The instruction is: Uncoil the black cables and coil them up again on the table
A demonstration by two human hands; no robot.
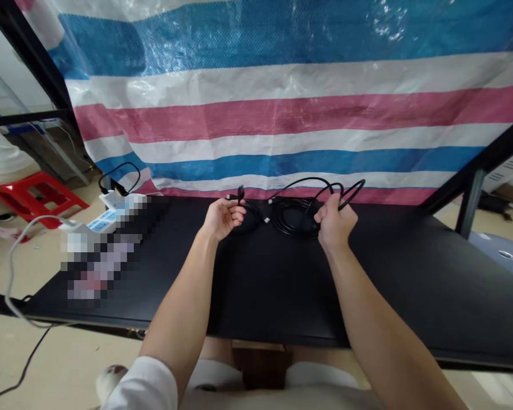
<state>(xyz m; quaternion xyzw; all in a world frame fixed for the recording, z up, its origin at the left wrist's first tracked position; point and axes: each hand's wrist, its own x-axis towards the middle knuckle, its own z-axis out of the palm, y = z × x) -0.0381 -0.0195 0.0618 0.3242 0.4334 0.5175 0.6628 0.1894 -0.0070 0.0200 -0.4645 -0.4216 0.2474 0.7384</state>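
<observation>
My left hand (223, 220) is closed, its fingers curled and palm turned partly up. A short black strip (241, 195) stands up from its fingertips; whether it is a cable end or a tie, I cannot tell. Behind those fingers lies a small coil of black cable (253, 220) on the black tabletop (273, 285). My right hand (337, 223) is wrapped round a black cable (311, 179), whose loops rise above the fist. This cable runs to a larger black coil (284, 223) just left of the fist. Between the coils shows a light-coloured plug (267, 220).
At the left edge of the table sits a white power strip (105, 221) with plugs and a white cord (12, 267). A striped plastic sheet (273, 114) hangs behind. Black frame posts (472, 205) stand at the sides. On the floor at left is a red stool (38, 196), near another person.
</observation>
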